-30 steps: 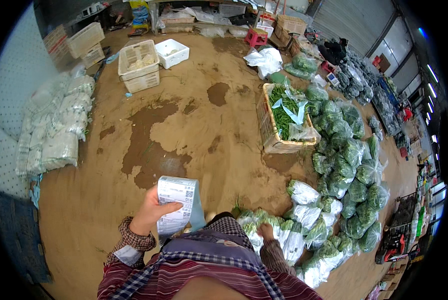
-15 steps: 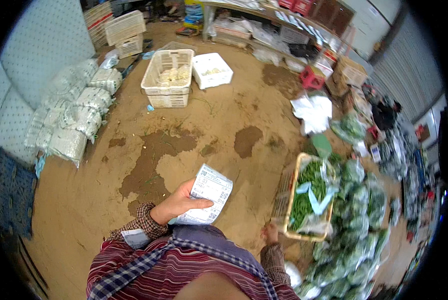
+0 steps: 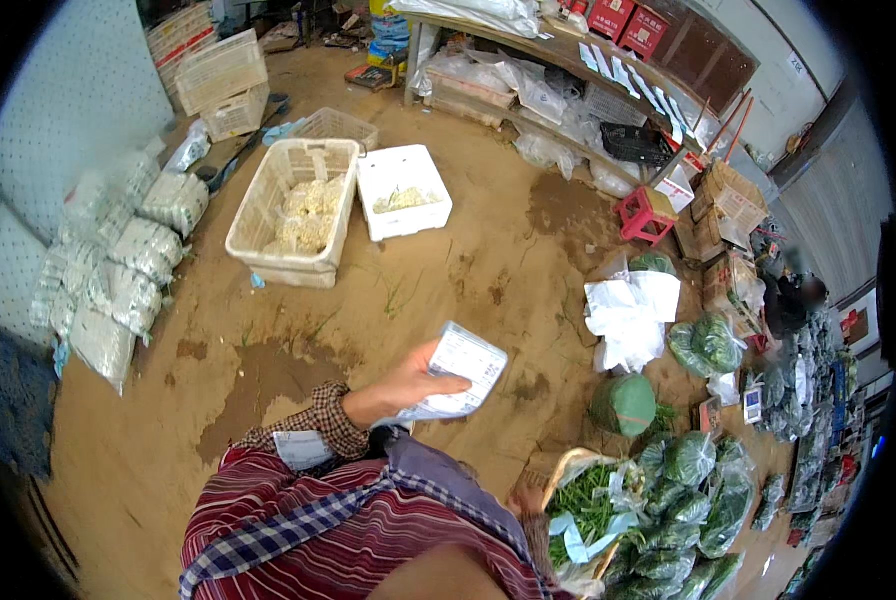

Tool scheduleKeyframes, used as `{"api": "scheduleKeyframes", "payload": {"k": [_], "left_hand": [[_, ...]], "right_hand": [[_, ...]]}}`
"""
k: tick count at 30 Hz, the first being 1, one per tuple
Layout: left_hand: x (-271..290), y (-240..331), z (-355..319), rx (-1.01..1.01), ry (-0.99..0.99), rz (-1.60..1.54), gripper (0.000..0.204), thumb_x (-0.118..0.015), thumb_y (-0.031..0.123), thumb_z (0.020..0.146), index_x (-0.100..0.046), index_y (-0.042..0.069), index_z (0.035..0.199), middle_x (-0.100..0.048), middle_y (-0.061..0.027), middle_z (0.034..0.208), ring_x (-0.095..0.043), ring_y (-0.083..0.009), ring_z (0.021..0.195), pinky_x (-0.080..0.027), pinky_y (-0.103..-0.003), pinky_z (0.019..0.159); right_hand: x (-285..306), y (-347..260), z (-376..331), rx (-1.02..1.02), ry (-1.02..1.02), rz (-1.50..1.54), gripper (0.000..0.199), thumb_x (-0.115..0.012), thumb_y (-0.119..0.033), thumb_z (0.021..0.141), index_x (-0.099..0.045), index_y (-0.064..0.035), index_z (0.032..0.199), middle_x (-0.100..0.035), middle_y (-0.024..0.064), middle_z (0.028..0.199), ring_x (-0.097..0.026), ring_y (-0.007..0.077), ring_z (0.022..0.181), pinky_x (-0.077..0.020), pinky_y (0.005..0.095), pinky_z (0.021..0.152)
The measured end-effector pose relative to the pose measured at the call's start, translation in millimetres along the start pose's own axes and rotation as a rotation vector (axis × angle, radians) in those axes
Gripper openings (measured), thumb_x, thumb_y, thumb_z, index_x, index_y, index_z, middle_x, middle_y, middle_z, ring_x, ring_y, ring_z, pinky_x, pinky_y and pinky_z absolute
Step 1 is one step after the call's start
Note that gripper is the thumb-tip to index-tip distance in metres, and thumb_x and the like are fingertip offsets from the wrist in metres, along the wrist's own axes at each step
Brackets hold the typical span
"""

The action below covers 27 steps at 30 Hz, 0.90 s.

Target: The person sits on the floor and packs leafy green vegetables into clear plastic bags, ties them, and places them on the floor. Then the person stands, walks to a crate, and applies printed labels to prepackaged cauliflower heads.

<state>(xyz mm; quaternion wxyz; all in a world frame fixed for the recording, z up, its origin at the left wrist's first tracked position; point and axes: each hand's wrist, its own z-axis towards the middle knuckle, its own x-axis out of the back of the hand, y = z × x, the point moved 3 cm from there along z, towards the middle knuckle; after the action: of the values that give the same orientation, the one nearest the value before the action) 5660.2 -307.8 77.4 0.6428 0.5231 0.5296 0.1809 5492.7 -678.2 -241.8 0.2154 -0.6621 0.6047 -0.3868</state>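
Observation:
My left hand [image 3: 408, 385] is raised in front of my chest and holds a small stack of white printed paper slips [image 3: 460, 368] by its lower edge. My right hand [image 3: 524, 496] shows only as a small patch low on the right, at the rim of a woven basket [image 3: 560, 466] full of green vegetables. My striped shirt hides most of that hand, and its grip is unclear. Clear bags of leafy greens [image 3: 690, 480] are heaped just right of the basket.
On the wet dirt floor ahead stand a cream plastic crate [image 3: 258, 215] of pale produce and a white foam box [image 3: 403, 190]. Filled clear sacks [image 3: 118, 275] lie along the left wall. White plastic bags [image 3: 628, 315], a red stool [image 3: 648, 213] and loaded shelves [image 3: 568, 70] are to the right and back.
The view has swung left and toward the crate and foam box, which now look larger. My left hand keeps the slips raised. My right hand has gone from the bagged greens to the basket rim.

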Motion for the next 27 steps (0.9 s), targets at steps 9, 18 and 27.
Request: {"api": "scheduleKeyframes", "payload": {"k": [9, 18, 27], "left_hand": [[58, 1, 271, 0.017, 0.009, 0.175, 0.04, -0.06, 0.003, 0.075, -0.044, 0.003, 0.112, -0.056, -0.0044, 0.101, -0.053, -0.0108, 0.09, -0.044, -0.026, 0.076], [113, 77, 499, 0.272, 0.533, 0.092, 0.03, -0.062, 0.007, 0.073, -0.051, 0.002, 0.101, -0.059, -0.0059, 0.088, -0.057, -0.014, 0.078, -0.047, -0.029, 0.068], [218, 97, 713, -0.001, 0.794, 0.0, 0.034, -0.053, -0.002, 0.075, -0.046, 0.001, 0.109, -0.057, -0.0078, 0.096, -0.056, -0.0178, 0.085, -0.046, -0.028, 0.074]], "right_hand": [[68, -55, 180, -0.398, 0.071, -0.191, 0.021, -0.047, -0.019, 0.076, -0.054, -0.0032, 0.063, -0.051, 0.0081, 0.053, -0.048, 0.0198, 0.046, -0.0385, 0.0295, 0.042], [211, -282, 512, 0.262, 0.256, -0.56, 0.021, -0.048, -0.019, 0.073, -0.053, -0.0046, 0.059, -0.052, 0.0116, 0.053, -0.049, 0.0265, 0.046, -0.0401, 0.0352, 0.043], [155, -681, 780, 0.252, 0.058, 0.294, 0.018, -0.05, -0.01, 0.076, -0.053, 0.0006, 0.09, -0.056, 0.0069, 0.067, -0.053, 0.0126, 0.056, -0.0405, 0.022, 0.046]]}}
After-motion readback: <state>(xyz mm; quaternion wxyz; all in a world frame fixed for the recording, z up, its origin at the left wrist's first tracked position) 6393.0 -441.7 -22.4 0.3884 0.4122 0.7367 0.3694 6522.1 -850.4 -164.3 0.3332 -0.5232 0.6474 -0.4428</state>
